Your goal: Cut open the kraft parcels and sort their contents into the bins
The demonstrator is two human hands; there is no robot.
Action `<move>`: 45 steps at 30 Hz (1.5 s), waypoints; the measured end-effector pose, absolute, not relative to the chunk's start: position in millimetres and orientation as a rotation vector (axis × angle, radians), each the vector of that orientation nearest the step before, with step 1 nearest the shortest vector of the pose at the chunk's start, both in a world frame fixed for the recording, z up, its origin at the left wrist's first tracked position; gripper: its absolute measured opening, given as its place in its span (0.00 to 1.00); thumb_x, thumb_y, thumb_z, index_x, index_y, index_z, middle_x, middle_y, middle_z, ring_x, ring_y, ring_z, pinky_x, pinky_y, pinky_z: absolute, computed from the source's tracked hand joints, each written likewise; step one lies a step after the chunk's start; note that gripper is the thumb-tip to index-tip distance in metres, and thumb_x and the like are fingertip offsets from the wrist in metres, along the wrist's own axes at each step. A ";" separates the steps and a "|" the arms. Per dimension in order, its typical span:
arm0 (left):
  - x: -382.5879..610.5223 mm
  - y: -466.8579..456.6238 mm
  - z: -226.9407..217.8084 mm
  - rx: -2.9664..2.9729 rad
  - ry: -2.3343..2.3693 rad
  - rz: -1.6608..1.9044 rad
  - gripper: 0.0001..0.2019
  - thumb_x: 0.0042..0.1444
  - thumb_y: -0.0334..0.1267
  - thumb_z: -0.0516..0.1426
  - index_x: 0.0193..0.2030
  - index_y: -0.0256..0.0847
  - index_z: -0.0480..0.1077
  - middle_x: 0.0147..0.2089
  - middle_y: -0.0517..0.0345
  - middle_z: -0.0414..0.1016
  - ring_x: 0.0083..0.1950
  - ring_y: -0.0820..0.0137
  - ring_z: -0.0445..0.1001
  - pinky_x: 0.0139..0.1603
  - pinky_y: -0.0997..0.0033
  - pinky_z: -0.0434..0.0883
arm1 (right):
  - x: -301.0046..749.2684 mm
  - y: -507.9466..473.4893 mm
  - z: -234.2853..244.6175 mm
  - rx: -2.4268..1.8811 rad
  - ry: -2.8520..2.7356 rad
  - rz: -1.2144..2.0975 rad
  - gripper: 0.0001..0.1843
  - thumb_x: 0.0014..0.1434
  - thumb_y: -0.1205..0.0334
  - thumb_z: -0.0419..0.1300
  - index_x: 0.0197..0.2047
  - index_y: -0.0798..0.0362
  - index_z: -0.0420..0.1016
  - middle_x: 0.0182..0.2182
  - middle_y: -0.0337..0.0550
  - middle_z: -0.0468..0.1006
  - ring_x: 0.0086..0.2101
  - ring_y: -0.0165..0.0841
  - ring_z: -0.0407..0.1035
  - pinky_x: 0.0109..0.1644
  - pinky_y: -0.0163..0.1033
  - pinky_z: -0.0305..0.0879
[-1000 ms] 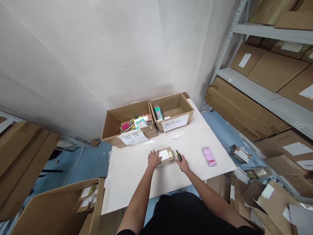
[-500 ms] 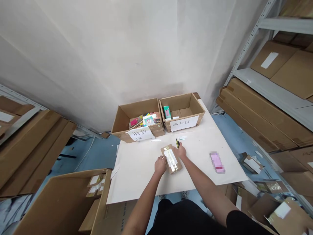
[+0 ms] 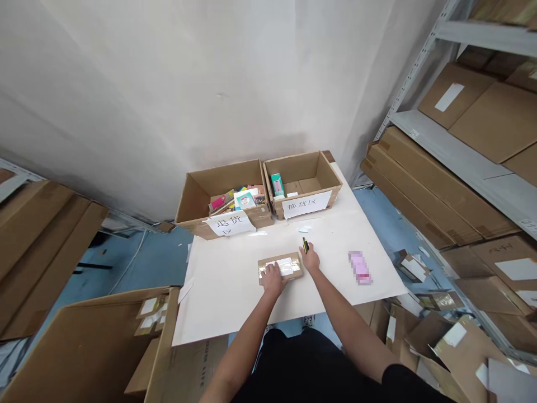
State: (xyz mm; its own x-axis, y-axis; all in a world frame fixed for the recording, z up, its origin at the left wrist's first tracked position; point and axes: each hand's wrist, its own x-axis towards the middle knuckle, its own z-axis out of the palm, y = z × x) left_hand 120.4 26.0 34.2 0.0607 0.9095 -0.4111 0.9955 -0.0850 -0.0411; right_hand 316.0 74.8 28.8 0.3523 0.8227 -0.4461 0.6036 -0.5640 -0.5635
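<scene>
A small brown cardboard box [image 3: 295,267] with a white label and clear tape lies lengthwise across the white-topped table [image 3: 222,296]. My left hand [image 3: 273,280] rests over the label and near side of this box, holding it against the tabletop. Just off the box's right end is my right hand [image 3: 311,259], closed around a black and yellow utility knife [image 3: 305,245] that points away from me. Whether its blade is out is too small to tell.
Two open cartons stand along the wall: the left carton [image 3: 184,218] holds several colourful packages, the right carton [image 3: 331,179] a green box [image 3: 277,185]. A pixelated pink item [image 3: 359,268] lies at the right. A large carton [image 3: 84,347] stands left; shelving [image 3: 453,134] and discarded cardboard [image 3: 465,347] are right.
The box has turned from nearly upright to crosswise in view. My left hand has moved from its left side onto its top, while my right hand still holds the utility knife.
</scene>
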 end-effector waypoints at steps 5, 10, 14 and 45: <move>117.0 19.5 23.7 2.121 1.866 -0.289 0.41 0.65 0.55 0.58 0.79 0.45 0.51 0.81 0.42 0.50 0.80 0.49 0.49 0.75 0.50 0.57 | 343.3 65.6 17.2 -1.786 -0.875 1.411 0.14 0.71 0.48 0.51 0.50 0.49 0.65 0.28 0.36 0.79 0.27 0.34 0.77 0.33 0.35 0.71; 113.8 16.0 12.6 2.166 1.813 -0.247 0.38 0.68 0.55 0.55 0.80 0.52 0.49 0.82 0.44 0.44 0.81 0.44 0.43 0.75 0.42 0.54 | 357.5 21.3 -4.4 -1.685 -0.800 1.741 0.15 0.66 0.46 0.60 0.40 0.48 0.63 0.18 0.29 0.71 0.16 0.30 0.67 0.22 0.32 0.63; 114.0 16.6 12.1 2.162 1.792 -0.268 0.40 0.67 0.58 0.55 0.80 0.49 0.48 0.82 0.41 0.43 0.81 0.41 0.42 0.75 0.40 0.54 | 353.5 23.7 -7.8 -1.723 -0.916 1.737 0.20 0.68 0.43 0.56 0.33 0.48 0.62 0.14 0.28 0.66 0.13 0.27 0.62 0.18 0.31 0.57; 103.1 24.6 40.4 2.112 1.930 -0.333 0.30 0.71 0.52 0.45 0.75 0.43 0.60 0.75 0.37 0.60 0.73 0.43 0.58 0.69 0.41 0.60 | 296.8 21.4 -9.6 -2.081 -0.991 1.256 0.26 0.52 0.44 0.73 0.42 0.46 0.63 0.39 0.43 0.80 0.42 0.41 0.78 0.39 0.37 0.68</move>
